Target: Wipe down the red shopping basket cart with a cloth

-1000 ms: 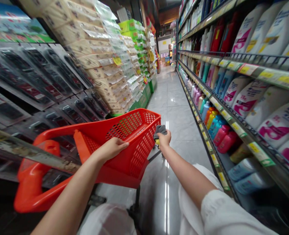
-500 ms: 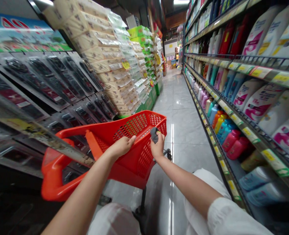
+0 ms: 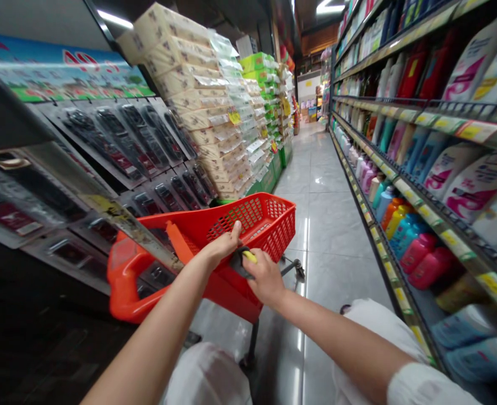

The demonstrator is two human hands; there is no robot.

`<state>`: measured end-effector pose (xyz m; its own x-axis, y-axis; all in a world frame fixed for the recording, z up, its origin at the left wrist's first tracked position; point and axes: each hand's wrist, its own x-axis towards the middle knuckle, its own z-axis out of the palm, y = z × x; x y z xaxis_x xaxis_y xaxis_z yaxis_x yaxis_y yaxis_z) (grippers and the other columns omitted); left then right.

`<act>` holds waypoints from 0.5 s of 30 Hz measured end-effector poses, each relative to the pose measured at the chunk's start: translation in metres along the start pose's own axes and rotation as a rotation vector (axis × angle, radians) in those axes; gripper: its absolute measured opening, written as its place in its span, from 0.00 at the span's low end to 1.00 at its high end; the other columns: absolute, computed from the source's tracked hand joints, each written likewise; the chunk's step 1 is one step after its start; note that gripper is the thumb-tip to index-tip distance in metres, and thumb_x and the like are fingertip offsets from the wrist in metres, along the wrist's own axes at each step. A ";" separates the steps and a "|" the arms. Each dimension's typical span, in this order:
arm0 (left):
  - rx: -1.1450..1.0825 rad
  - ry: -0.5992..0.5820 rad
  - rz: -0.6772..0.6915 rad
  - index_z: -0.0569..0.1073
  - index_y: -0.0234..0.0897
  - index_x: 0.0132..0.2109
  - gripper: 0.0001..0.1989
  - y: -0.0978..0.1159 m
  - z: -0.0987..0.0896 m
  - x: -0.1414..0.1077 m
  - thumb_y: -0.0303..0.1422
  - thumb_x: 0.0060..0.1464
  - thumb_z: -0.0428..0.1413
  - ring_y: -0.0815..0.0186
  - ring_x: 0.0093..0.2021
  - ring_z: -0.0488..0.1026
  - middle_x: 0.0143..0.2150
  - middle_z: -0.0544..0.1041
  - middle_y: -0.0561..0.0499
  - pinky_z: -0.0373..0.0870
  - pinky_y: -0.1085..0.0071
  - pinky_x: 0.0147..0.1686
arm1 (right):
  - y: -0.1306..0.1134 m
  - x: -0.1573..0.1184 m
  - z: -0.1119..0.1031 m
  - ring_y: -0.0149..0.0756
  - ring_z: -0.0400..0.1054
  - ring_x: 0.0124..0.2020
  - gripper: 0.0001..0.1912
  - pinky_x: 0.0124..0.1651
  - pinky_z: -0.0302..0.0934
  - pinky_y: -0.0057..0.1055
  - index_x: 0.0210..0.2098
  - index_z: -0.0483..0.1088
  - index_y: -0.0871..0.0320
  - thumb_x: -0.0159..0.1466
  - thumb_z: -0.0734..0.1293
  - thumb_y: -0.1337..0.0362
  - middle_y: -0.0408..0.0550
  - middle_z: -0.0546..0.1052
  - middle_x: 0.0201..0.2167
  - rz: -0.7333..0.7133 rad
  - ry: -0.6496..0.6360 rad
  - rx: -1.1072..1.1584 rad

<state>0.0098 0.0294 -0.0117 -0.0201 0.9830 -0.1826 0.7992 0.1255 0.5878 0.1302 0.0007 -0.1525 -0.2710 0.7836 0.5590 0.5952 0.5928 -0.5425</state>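
Head view shows you one red cart [image 3: 238, 304], two hands and one grey cloth [image 3: 239, 264] with a single yellow patch on it. The cloth is at the cart's near long side, just below the rim, between your two hands. Your right hand [image 3: 267, 279] has its fingers curled around it; the yellow patch shows at their upper edge, and the grey part pokes out past the fingertips toward the left hand. Your left hand [image 3: 222, 247] is at the near rim, thumb raised, just beside the cloth; its other fingers are mostly hidden, so you can't fairly say whether they grasp the rim or merely rest there.

On the lower shelf [image 3: 448, 238] to the right, count one orange bottle [image 3: 391, 215], one yellow bottle [image 3: 397, 221] and, nearer you, two pink bottles [image 3: 418, 253].
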 end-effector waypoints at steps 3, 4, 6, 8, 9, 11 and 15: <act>-0.004 0.005 -0.062 0.76 0.35 0.26 0.39 0.001 -0.002 -0.005 0.60 0.55 0.34 0.54 0.41 0.75 0.37 0.81 0.38 0.67 0.67 0.43 | -0.004 0.000 -0.004 0.43 0.61 0.48 0.24 0.48 0.63 0.36 0.54 0.71 0.44 0.61 0.62 0.70 0.49 0.68 0.54 -0.104 -0.054 -0.077; 0.007 -0.001 -0.063 0.76 0.35 0.26 0.39 0.001 -0.002 -0.006 0.59 0.56 0.33 0.54 0.41 0.75 0.37 0.81 0.39 0.66 0.66 0.44 | 0.002 0.001 -0.007 0.43 0.61 0.48 0.24 0.47 0.63 0.36 0.53 0.72 0.44 0.61 0.62 0.71 0.49 0.68 0.54 -0.098 -0.054 -0.097; 0.033 -0.001 -0.051 0.75 0.35 0.25 0.38 0.002 -0.002 -0.007 0.58 0.56 0.33 0.53 0.41 0.75 0.34 0.81 0.39 0.66 0.65 0.42 | 0.020 0.006 -0.013 0.43 0.62 0.48 0.24 0.47 0.64 0.37 0.51 0.74 0.46 0.59 0.62 0.72 0.50 0.69 0.53 -0.025 -0.011 -0.091; 0.045 0.024 0.018 0.75 0.35 0.25 0.35 0.006 -0.001 -0.011 0.57 0.56 0.37 0.53 0.40 0.75 0.30 0.80 0.40 0.67 0.65 0.40 | 0.038 0.012 -0.021 0.43 0.63 0.50 0.26 0.50 0.64 0.37 0.52 0.73 0.48 0.57 0.62 0.73 0.50 0.69 0.52 0.079 0.102 -0.031; 0.042 0.040 0.080 0.75 0.35 0.26 0.33 0.009 -0.002 -0.016 0.56 0.56 0.39 0.53 0.40 0.76 0.29 0.79 0.41 0.67 0.66 0.39 | 0.045 0.015 -0.025 0.42 0.63 0.51 0.27 0.52 0.63 0.37 0.54 0.72 0.49 0.57 0.62 0.73 0.50 0.69 0.53 0.113 0.162 0.000; 0.032 0.070 0.230 0.76 0.35 0.29 0.28 0.015 -0.008 -0.035 0.54 0.55 0.45 0.54 0.40 0.75 0.29 0.79 0.43 0.67 0.67 0.38 | 0.053 0.021 -0.034 0.42 0.63 0.53 0.30 0.55 0.62 0.39 0.57 0.70 0.48 0.57 0.62 0.73 0.48 0.67 0.57 0.133 0.217 0.024; -0.060 0.225 0.381 0.78 0.35 0.36 0.21 0.012 -0.036 -0.105 0.49 0.54 0.52 0.56 0.40 0.75 0.35 0.81 0.46 0.70 0.67 0.40 | 0.040 0.026 -0.045 0.44 0.65 0.51 0.32 0.54 0.62 0.40 0.57 0.70 0.46 0.56 0.61 0.75 0.46 0.65 0.62 0.135 0.042 -0.062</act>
<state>-0.0003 -0.0673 0.0429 0.1337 0.9645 0.2277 0.7386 -0.2501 0.6260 0.1808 0.0362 -0.1310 -0.1540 0.8463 0.5099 0.6703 0.4686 -0.5754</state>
